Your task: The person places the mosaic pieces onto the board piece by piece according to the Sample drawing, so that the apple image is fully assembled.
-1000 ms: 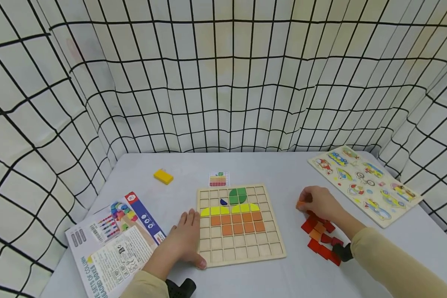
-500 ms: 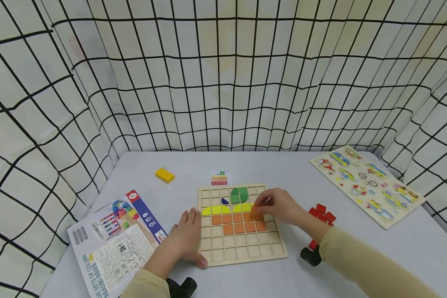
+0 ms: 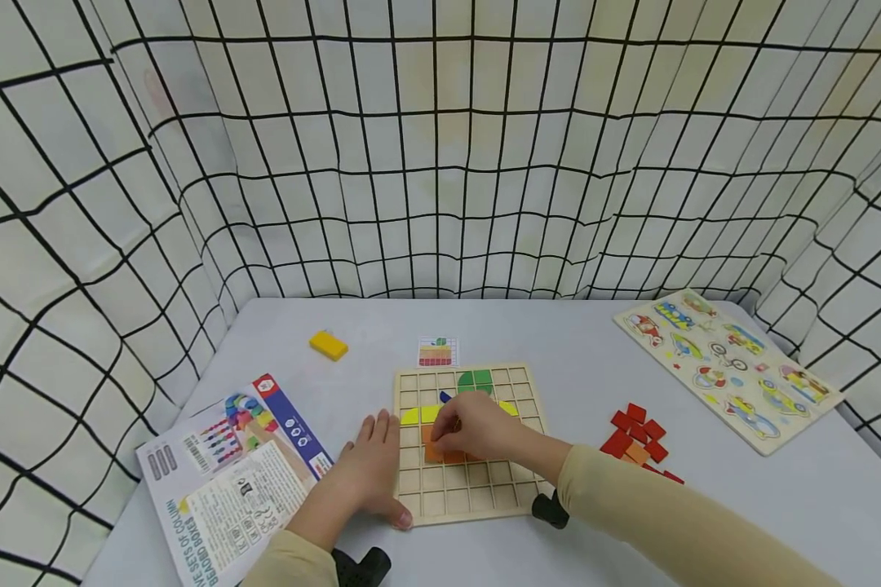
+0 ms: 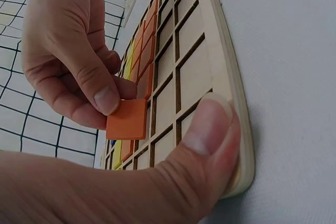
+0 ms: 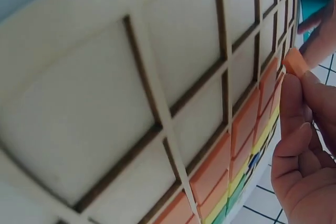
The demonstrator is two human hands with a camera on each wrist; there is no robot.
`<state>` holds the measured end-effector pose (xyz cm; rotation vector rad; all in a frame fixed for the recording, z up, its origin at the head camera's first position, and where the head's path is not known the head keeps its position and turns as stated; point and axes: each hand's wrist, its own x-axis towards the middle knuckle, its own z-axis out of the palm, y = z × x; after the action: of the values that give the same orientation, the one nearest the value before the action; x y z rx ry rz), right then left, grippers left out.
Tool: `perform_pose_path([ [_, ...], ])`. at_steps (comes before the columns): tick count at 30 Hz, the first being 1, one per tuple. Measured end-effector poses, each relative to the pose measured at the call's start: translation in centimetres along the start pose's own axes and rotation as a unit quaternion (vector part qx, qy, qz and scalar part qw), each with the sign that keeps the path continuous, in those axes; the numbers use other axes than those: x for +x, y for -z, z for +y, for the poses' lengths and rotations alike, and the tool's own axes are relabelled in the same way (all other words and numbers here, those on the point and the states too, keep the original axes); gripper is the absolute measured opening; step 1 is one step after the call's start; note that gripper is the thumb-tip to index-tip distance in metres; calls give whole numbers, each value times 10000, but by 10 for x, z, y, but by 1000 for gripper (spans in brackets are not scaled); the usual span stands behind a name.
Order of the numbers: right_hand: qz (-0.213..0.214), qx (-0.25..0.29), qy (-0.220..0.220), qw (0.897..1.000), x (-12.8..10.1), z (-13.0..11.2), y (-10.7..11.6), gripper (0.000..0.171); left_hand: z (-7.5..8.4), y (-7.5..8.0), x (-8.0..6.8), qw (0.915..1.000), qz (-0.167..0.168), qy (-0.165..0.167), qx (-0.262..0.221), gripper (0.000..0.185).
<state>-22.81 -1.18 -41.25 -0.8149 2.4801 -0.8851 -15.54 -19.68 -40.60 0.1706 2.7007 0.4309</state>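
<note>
My right hand [image 3: 479, 425] pinches an orange square tile [image 4: 127, 120] between thumb and fingers, close over the left part of a wooden grid board [image 3: 477, 499]. In the left wrist view the tile stands tilted near the row of orange tiles [image 4: 146, 80] set in the grid. Above them on the board lie yellow pieces [image 3: 409, 417] and a green shape [image 3: 475, 381], partly behind the right hand in the head view. My left hand [image 3: 370, 465] rests along the board's left edge, fingers straight, its thumb over the near left corner.
Loose red tiles [image 3: 635, 424] and an orange one lie right of the board. A small pattern card [image 3: 437, 352] sits behind it. A yellow block [image 3: 329, 345], a printed box [image 3: 227, 481] and a picture puzzle board [image 3: 727, 367] are around. Black netting [image 3: 455, 171] encloses the table.
My right hand has moved from the loose tiles on the right, across the board, to its left part, carrying the orange tile. The left hand has stayed at the board's edge.
</note>
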Motion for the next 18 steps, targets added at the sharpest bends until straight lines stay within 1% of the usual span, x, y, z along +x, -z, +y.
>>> perform_pose_path([
  [3, -68, -122, -63, 9999, 3, -3, -4, 4, -1, -1, -1, 10000, 58, -47, -22, 132],
  [4, -61, -160, -79, 9998, 3, -3, -5, 2, -1, -1, -1, 10000, 71, -61, -14, 131],
  [8, -50, -455, -125, 9989, 4, -6, -8, 2, -1, -1, 0, 9999, 75, -75, 5, 132],
  [13, -94, -873, -30, 9961, 5, -8, -11, 5, 0, -1, 0, 10000, 71, -53, 25, 132],
  [18, -94, -1014, 67, 9948, 5, -10, -13, 5, -1, -1, -1, 10000, 66, -46, 20, 131],
])
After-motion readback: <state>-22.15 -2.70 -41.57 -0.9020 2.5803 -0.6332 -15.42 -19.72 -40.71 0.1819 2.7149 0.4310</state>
